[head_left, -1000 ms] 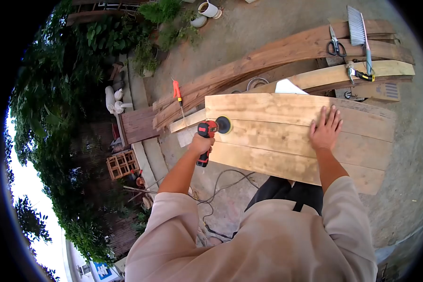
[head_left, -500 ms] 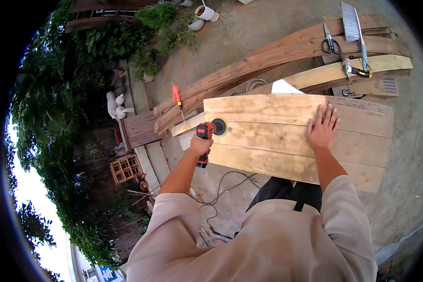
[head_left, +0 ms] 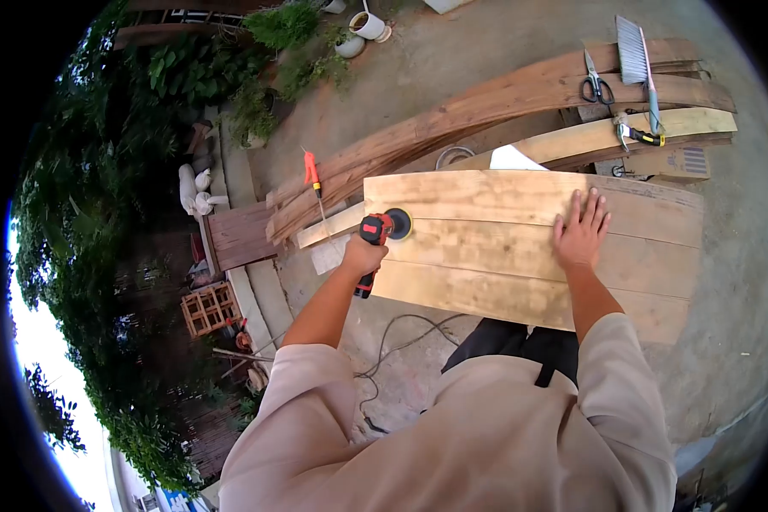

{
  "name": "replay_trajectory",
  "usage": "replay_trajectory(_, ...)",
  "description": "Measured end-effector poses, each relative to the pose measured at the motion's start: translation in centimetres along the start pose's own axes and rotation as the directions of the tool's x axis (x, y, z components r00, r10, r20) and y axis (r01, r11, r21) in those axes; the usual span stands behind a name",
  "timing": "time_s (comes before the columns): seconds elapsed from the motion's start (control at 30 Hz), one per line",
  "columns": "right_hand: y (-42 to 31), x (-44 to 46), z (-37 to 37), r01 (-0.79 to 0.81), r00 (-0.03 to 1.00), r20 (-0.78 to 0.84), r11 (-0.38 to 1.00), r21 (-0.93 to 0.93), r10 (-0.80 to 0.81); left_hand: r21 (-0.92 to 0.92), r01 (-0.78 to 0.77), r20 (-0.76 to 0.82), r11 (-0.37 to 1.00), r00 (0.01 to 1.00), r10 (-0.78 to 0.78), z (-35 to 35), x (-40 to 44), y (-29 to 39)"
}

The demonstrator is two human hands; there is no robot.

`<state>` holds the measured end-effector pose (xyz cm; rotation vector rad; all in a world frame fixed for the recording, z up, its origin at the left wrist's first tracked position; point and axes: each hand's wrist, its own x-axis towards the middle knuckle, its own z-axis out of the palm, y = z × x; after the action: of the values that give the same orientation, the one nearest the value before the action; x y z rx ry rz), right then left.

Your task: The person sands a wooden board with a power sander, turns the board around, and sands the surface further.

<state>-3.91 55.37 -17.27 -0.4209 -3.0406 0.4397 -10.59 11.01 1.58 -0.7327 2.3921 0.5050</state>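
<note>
My left hand [head_left: 364, 254] is wrapped round the handle of a red and black cordless drill [head_left: 374, 227]. A round, dark sanding disc with a yellow rim [head_left: 398, 223] is fitted on the drill and sits against the left end of a wooden panel [head_left: 478, 243]. Several boards laid edge to edge make up this panel; its left and middle part looks yellower, its right end paler and greyer. My right hand [head_left: 582, 230] lies flat on the panel right of the middle, fingers slightly spread, holding nothing.
Beyond the panel lie long brown planks [head_left: 452, 111], with scissors [head_left: 596, 81], a bench brush [head_left: 636, 64] and a hammer [head_left: 638, 133] on them. An orange-handled tool [head_left: 311, 168] lies farther left. A dark cable [head_left: 392, 341] trails on the concrete near my legs.
The sanding disc has shifted slightly right and away from me over the panel, with my left hand on the drill. My right hand keeps its place; the whole view has moved a little.
</note>
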Motion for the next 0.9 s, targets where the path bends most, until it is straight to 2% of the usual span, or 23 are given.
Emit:
replay_trajectory(0.13, 0.5, -0.5, 0.5, 0.033, 0.999, 0.006, 0.999, 0.018, -0.033, 0.011, -0.062, 0.079, 0.998, 0.995, 0.061, 1.8, -1.0, 0.3)
replay_trajectory(0.17, 0.8, 0.0, 0.3, 0.043, 0.999, -0.002, 0.999, 0.031, -0.043, -0.007, -0.067, 0.104, 0.998, 0.992, 0.067, 2.3, -2.1, 2.0)
replay_trajectory(0.27, 4.8, 0.7, -0.8, 0.12, 0.99, 0.026, 0.918, 0.379, -0.14, 0.018, -0.138, 0.12, 0.99, 0.984, 0.135, 4.2, -2.3, 2.4)
replay_trajectory(0.37, 12.6, 0.8, -3.9, -0.037, 0.999, -0.009, 0.996, 0.083, 0.038, 0.11, -0.146, 0.04, 0.983, 0.989, 0.143, 4.4, -0.5, 0.5)
replay_trajectory(0.4, 15.8, 0.5, -4.3, -0.212, 0.976, -0.054, 0.977, -0.034, 0.211, -0.005, -0.062, 0.061, 0.998, 0.996, 0.062, 2.8, -2.1, 1.6)
replay_trajectory(0.43, 19.0, 0.1, -4.6, -0.386, 0.921, -0.115, 0.912, -0.138, 0.372, -0.042, -0.017, 0.056, 0.999, 0.998, 0.019, 2.1, -2.2, 1.2)
replay_trajectory(0.5, 24.6, -0.5, -6.6, -0.657, 0.753, -0.117, 0.733, -0.174, 0.648, -0.093, 0.024, 0.043, 0.995, 0.999, -0.02, 2.3, -2.3, 1.2)
replay_trajectory(0.57, 27.6, -1.3, -9.1, -0.74, 0.664, 0.041, 0.664, -0.108, 0.747, -0.119, 0.019, 0.026, 0.993, 1.0, -0.016, 3.7, -2.6, 1.7)
replay_trajectory(0.6, 28.9, -1.9, -9.9, -0.779, 0.609, 0.127, 0.621, -0.085, 0.783, -0.164, -0.035, 0.047, 0.986, 0.998, 0.043, 4.7, -3.5, 3.0)
replay_trajectory(0.67, 33.7, -3.6, -7.9, -0.751, 0.642, 0.356, 0.65, 0.116, 0.679, -0.177, -0.015, 0.091, 0.984, 0.995, 0.032, 6.4, -5.7, 6.5)
replay_trajectory(0.7, 34.9, -4.0, -7.7, -0.738, 0.656, 0.453, 0.638, 0.22, 0.603, -0.107, -0.067, 0.091, 0.992, 0.993, 0.076, 7.1, -5.9, 6.9)
replay_trajectory(0.8, 36.0, -5.0, -7.9, -0.661, 0.73, 0.46, 0.695, 0.284, 0.506, -0.092, -0.018, 0.012, 0.996, 1.0, 0.019, 7.1, -5.9, 7.2)
replay_trajectory(0.9, 36.3, -4.7, -7.9, -0.64, 0.736, 0.47, 0.726, 0.25, 0.487, -0.078, 0.037, -0.042, 0.996, 0.998, -0.041, 5.7, -4.7, 4.6)
